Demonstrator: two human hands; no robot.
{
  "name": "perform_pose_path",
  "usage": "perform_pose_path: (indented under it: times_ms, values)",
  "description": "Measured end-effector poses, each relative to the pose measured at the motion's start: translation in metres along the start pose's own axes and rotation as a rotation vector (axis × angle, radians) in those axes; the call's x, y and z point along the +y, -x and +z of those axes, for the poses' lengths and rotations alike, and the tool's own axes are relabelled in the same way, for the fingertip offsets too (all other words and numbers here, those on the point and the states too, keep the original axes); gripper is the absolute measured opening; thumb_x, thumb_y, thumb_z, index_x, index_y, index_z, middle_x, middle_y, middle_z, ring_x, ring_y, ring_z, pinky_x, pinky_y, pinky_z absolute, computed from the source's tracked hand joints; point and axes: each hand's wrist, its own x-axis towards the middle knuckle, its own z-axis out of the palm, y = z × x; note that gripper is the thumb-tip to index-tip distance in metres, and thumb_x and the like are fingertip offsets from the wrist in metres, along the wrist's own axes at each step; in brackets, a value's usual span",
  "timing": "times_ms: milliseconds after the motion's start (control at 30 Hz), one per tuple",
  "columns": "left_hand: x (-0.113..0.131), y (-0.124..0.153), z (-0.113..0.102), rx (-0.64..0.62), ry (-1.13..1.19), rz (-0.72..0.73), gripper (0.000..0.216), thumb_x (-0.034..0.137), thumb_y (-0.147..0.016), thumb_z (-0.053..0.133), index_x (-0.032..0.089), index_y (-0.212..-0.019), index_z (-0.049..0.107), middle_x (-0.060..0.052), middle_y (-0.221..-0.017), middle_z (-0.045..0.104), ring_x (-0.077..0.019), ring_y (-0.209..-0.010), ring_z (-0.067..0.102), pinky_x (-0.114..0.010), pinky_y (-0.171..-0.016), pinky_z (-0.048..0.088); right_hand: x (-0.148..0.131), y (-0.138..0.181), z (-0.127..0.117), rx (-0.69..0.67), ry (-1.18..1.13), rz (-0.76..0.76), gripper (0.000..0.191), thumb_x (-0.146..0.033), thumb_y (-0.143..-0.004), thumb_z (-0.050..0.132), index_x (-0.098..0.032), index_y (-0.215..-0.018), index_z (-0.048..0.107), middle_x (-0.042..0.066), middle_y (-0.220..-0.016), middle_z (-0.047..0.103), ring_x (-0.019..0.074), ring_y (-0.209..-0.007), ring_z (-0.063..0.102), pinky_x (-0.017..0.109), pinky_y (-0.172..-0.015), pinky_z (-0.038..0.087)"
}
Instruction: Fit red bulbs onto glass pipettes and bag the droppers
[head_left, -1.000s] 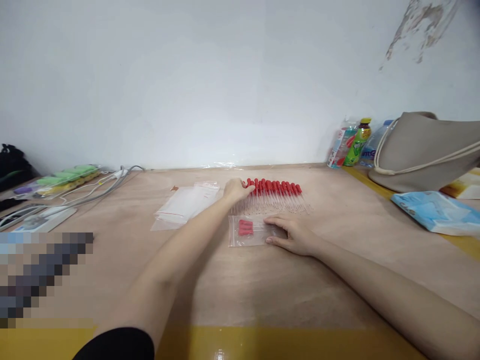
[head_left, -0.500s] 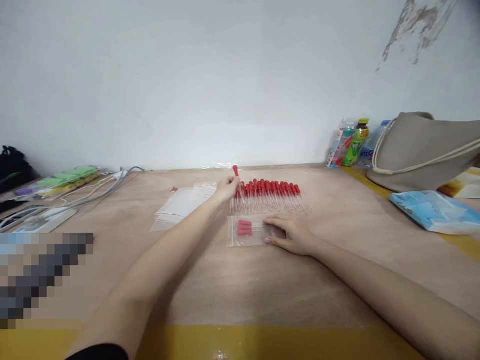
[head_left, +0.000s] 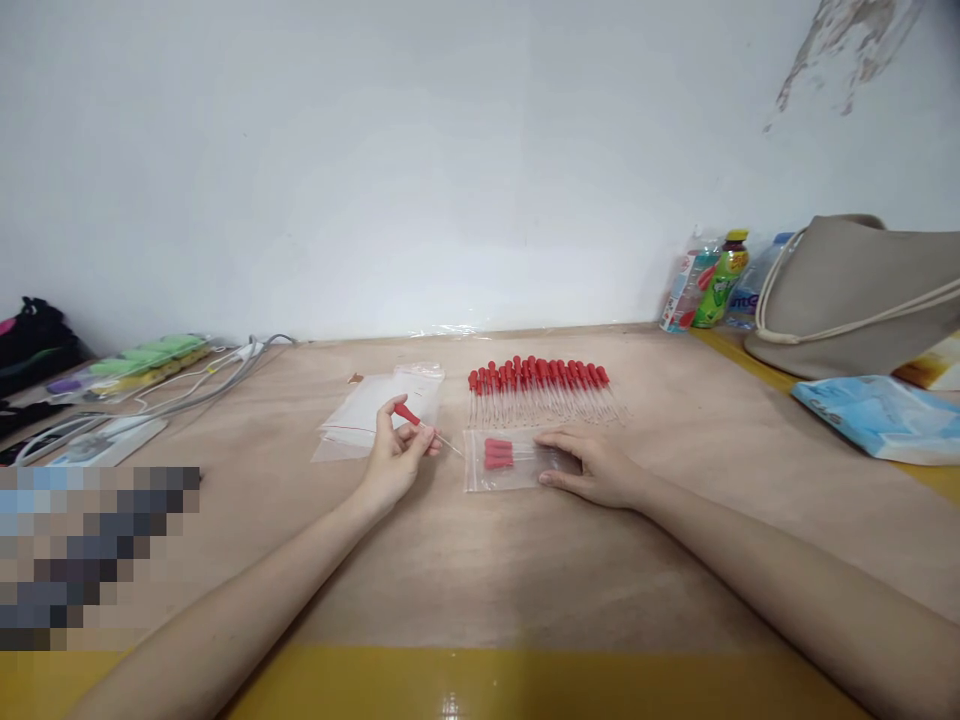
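Note:
My left hand (head_left: 399, 450) pinches a dropper with a red rubber bulb (head_left: 406, 413), between thumb and fingers. Its thin clear stem slants down to the right, the tip close to the left end of a clear zip-lock bag (head_left: 525, 480). Inside that flat bag lie three red-bulbed droppers (head_left: 498, 454), side by side, bulbs to the left. My right hand (head_left: 596, 468) rests over the bag's right end, thumb and forefinger spread apart. Behind the bag is a row of many red-bulbed droppers (head_left: 541, 372), stems pointing towards me.
A stack of clear bags (head_left: 367, 405) lies behind my left hand. Cables and a white power strip (head_left: 112, 440) are at the left, near packed green items (head_left: 150, 352). Bottles (head_left: 721, 280), a grey bag (head_left: 855, 290) and a blue packet (head_left: 877, 420) stand or lie at the right.
My left hand has brought the dropper from the row's left end towards me and left, tilting it so the stem points at the bag. My right hand stays on the bag.

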Motion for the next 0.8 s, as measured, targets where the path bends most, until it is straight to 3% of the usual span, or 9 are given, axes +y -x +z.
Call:
perform_pose_path:
  times_ms: [267, 367, 500, 567, 667, 800]
  values:
    - [0.001, 0.013, 0.009, -0.108, 0.084, -0.132, 0.049, 0.041, -0.071, 0.061, 0.019, -0.108, 0.037, -0.001, -0.079, 0.063, -0.012, -0.07, 0.063, -0.031, -0.073, 0.05, 0.001, 0.0, 0.001, -0.008, 0.006, 0.001, 0.043, -0.042, -0.076, 0.058, -0.019, -0.113, 0.056, 0.011, -0.111, 0.059, 0.0235, -0.1, 0.055, 0.04, -0.085, 0.044]
    - [-0.002, 0.014, 0.005, -0.146, -0.06, -0.101, 0.038, 0.04, -0.067, 0.065, 0.015, -0.095, 0.054, -0.003, -0.08, 0.063, -0.013, -0.072, 0.061, -0.028, -0.071, 0.05, 0.001, 0.0, 0.0, -0.009, 0.003, -0.011, 0.043, -0.042, -0.076, 0.058, -0.019, -0.113, 0.055, 0.011, -0.11, 0.059, 0.0229, -0.099, 0.055, 0.039, -0.085, 0.044]
    - [-0.005, 0.013, -0.002, -0.21, -0.361, 0.032, 0.027, 0.035, -0.064, 0.069, 0.017, -0.084, 0.068, -0.002, -0.07, 0.062, -0.0118, -0.06, 0.054, -0.024, -0.056, 0.045, 0.001, 0.0, 0.0, -0.009, 0.006, -0.007, 0.044, -0.043, -0.076, 0.058, -0.019, -0.113, 0.055, 0.01, -0.11, 0.059, 0.0228, -0.1, 0.055, 0.039, -0.085, 0.044]
    - [-0.004, 0.014, -0.004, -0.229, -0.418, 0.063, 0.025, 0.035, -0.063, 0.07, 0.019, -0.081, 0.07, -0.002, -0.066, 0.061, -0.0108, -0.056, 0.051, -0.023, -0.051, 0.042, 0.001, 0.0, 0.0, -0.005, 0.008, -0.006, 0.044, -0.043, -0.076, 0.058, -0.019, -0.113, 0.056, 0.01, -0.11, 0.059, 0.023, -0.1, 0.055, 0.04, -0.085, 0.044]
    - [0.0, 0.017, -0.003, -0.274, -0.354, -0.011, 0.037, 0.031, -0.057, 0.074, 0.017, -0.091, 0.067, 0.0, -0.065, 0.06, -0.01, -0.054, 0.052, -0.023, -0.051, 0.044, 0.001, 0.0, 0.0, -0.003, 0.002, -0.016, 0.044, -0.043, -0.076, 0.058, -0.019, -0.113, 0.056, 0.01, -0.11, 0.059, 0.0227, -0.1, 0.055, 0.039, -0.085, 0.044]
    - [0.005, 0.02, 0.001, -0.35, -0.185, -0.141, 0.045, 0.029, -0.059, 0.073, 0.015, -0.1, 0.06, -0.003, -0.077, 0.066, -0.014, -0.068, 0.061, -0.029, -0.067, 0.05, 0.002, -0.001, 0.001, -0.004, -0.002, -0.025, 0.043, -0.042, -0.076, 0.059, -0.02, -0.113, 0.056, 0.01, -0.109, 0.06, 0.0227, -0.098, 0.055, 0.039, -0.083, 0.044]
